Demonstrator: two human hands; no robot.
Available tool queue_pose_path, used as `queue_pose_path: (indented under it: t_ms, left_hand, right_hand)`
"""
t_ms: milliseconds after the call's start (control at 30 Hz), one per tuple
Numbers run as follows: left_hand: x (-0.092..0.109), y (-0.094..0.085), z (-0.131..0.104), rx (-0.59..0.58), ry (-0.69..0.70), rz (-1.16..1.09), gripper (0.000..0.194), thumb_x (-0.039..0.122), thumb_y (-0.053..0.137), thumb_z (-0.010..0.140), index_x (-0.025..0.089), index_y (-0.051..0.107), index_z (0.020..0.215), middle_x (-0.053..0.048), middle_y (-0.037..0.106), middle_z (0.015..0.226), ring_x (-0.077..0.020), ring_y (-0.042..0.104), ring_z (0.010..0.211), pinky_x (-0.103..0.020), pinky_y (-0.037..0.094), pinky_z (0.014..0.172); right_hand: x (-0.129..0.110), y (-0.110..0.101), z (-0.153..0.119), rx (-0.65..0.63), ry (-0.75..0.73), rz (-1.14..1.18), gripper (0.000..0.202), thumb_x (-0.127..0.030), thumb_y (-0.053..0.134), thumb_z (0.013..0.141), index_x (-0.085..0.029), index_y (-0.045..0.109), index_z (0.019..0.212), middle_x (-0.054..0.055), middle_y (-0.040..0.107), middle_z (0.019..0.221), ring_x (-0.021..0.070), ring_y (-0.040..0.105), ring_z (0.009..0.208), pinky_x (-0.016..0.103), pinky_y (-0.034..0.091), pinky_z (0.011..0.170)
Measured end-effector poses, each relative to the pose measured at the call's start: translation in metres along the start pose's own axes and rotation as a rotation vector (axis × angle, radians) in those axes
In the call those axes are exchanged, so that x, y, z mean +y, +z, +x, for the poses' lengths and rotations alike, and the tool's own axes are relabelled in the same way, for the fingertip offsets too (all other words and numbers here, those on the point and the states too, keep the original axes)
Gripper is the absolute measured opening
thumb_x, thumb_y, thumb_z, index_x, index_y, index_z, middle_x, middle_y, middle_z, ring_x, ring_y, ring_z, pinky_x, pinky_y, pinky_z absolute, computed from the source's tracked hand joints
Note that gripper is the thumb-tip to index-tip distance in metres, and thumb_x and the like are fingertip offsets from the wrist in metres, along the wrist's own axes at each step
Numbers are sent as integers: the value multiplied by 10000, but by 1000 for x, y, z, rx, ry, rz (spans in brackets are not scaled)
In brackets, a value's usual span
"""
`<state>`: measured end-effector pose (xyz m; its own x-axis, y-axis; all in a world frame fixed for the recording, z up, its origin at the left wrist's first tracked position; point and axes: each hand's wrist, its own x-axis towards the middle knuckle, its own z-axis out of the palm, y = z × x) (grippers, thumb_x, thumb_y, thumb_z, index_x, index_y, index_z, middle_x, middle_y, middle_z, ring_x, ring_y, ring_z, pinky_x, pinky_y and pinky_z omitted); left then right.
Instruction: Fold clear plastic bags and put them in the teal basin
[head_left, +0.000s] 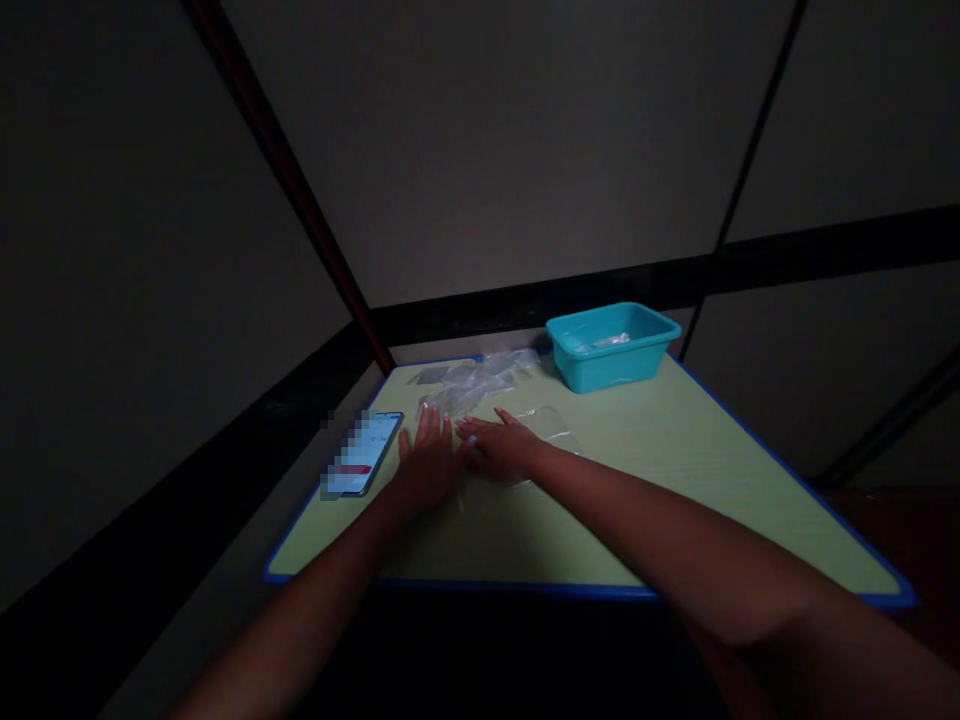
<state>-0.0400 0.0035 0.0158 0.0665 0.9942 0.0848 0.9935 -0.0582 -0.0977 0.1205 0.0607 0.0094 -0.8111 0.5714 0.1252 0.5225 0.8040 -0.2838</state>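
A clear plastic bag lies flat on the table, partly covered by my hands. My left hand rests palm down near its left side, fingers stretched out and a little apart. Beside it, my right hand lies across the bag with fingers extended toward the left. The hands are close together at the thumbs. Just beyond my fingertips is a loose spread of crumpled clear plastic bags. What lies under the palms is hidden.
On the left of the table lies a phone with its screen lit. A turquoise plastic basket with some clear plastic inside stands at the back right. Wall panels rise behind and to the left. The table has a blue edge.
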Motion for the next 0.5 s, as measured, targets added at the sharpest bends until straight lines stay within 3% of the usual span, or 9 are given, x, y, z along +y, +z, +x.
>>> queue_pose_path:
  t_ms: [267, 500]
  left_hand:
    - [-16, 6, -11, -137, -70, -47, 611, 404, 198, 973, 29, 269, 1449, -209, 130, 1553, -296, 53, 1451, -664, 103, 1083]
    - [-20, 0, -7, -11, -17, -65, 547, 378, 224, 975, 65, 382, 1395, -198, 193, 1548, -285, 83, 1452, -620, 126, 1102]
  right_hand:
    - [3, 3, 0, 12, -13, -11, 549, -463, 366, 951, -187, 377, 1426, 94, 360, 1494, 217, 289, 1393, 559, 101, 1136]
    - [-2, -4, -4, 73, 4, -18, 513, -418, 303, 984, -233, 310, 1462, 87, 325, 1511, 206, 275, 1399, 589, -46, 1115]
